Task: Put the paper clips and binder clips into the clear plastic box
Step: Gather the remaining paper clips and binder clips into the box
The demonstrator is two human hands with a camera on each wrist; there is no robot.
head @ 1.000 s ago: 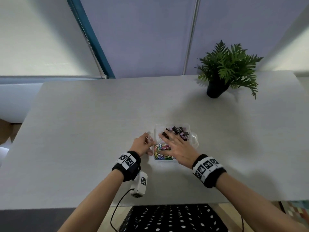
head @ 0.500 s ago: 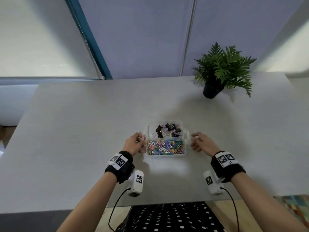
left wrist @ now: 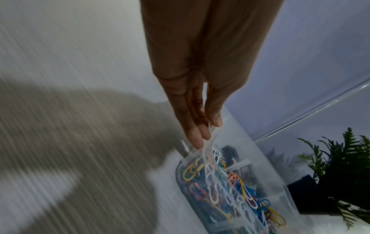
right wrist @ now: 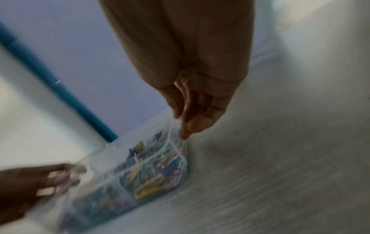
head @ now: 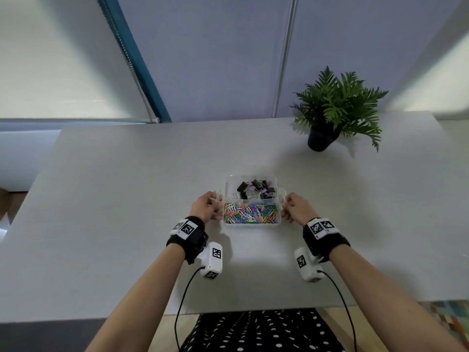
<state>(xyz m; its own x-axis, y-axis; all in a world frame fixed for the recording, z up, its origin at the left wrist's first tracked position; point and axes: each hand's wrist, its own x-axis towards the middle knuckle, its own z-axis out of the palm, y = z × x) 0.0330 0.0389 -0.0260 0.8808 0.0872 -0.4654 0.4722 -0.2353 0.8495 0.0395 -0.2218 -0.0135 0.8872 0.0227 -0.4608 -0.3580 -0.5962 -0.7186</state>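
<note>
A clear plastic box stands on the grey table in front of me. Its near compartment holds coloured paper clips. Black and purple binder clips fill the far one. My left hand pinches the clear tab on the box's left side, thumb against fingertips. My right hand pinches the matching tab on the right side. The left wrist view shows the paper clips through the box wall. The right wrist view is blurred, showing the box and my left hand beyond it.
A potted fern stands at the back right of the table. A wall and window blinds rise behind the table's far edge. The front edge runs just under my forearms, with polka-dot fabric below it.
My right hand left the top of the box, swung out to the right and now grips the right side tab. The left hand stayed on the left tab.
</note>
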